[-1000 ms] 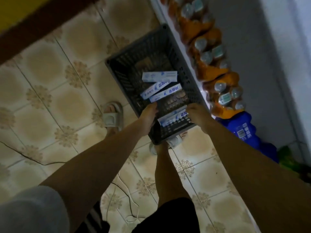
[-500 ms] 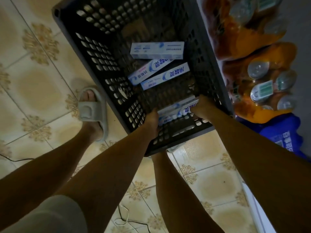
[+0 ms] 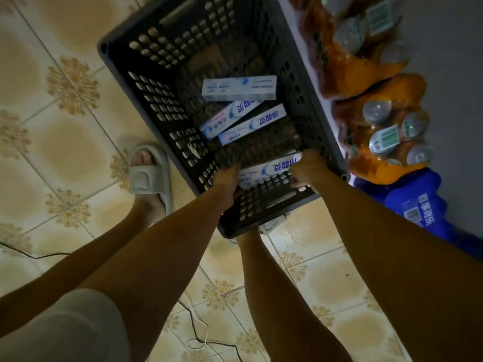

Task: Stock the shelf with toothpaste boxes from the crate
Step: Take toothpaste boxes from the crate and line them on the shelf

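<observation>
The crate point(image 3: 146, 82) stood open at the top, so its inside could be reached from above. Its far half held bare floor, while three toothpaste boxes point(image 3: 239, 88) lay across the middle, close together. Both hands filled the near end: the left hand point(image 3: 226, 182) and the right hand point(image 3: 308, 169) sat at either end of a fourth box point(image 3: 266, 169). Shrink-wrapped orange bottle packs point(image 3: 376, 142) crowded the crate's right wall. To its left lay open tile floor point(image 3: 52, 142), apart from a sandalled foot point(image 3: 147, 171) just beside the crate.
</observation>
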A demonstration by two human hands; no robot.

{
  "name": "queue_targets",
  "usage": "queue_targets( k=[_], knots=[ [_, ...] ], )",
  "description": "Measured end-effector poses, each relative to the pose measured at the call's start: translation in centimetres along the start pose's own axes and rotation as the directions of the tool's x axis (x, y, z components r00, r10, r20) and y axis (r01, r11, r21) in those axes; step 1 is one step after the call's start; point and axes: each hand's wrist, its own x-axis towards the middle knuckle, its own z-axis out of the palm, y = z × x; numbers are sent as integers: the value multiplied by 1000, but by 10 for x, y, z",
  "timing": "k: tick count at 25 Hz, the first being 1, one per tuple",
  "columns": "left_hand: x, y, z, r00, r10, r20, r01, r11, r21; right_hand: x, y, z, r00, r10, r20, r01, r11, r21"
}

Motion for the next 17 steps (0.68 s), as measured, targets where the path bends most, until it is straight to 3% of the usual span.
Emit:
queue_targets(
  k=[2,7,12,14,17],
  knots=[
    [-26,19,-6,999,41,-20,-40,996,83,-26,-7,-3,1000,8,4,-9,989,148],
    [-101,63,-32,968,253,3,-237,904,357,-123,-28,-17,973,-203,-114,225,945,237],
    [-193,109,-86,879,459,131,-384,515,766,-245,-47,-22,942,-313,-123,336,887,316],
    [-245,136,-107,832,515,205,-432,370,822,-303,-56,-20,926,-346,-152,377,862,338],
    [-325,175,-130,770,548,327,-519,239,821,-375,-68,-14,897,-389,-208,441,808,391]
  ],
)
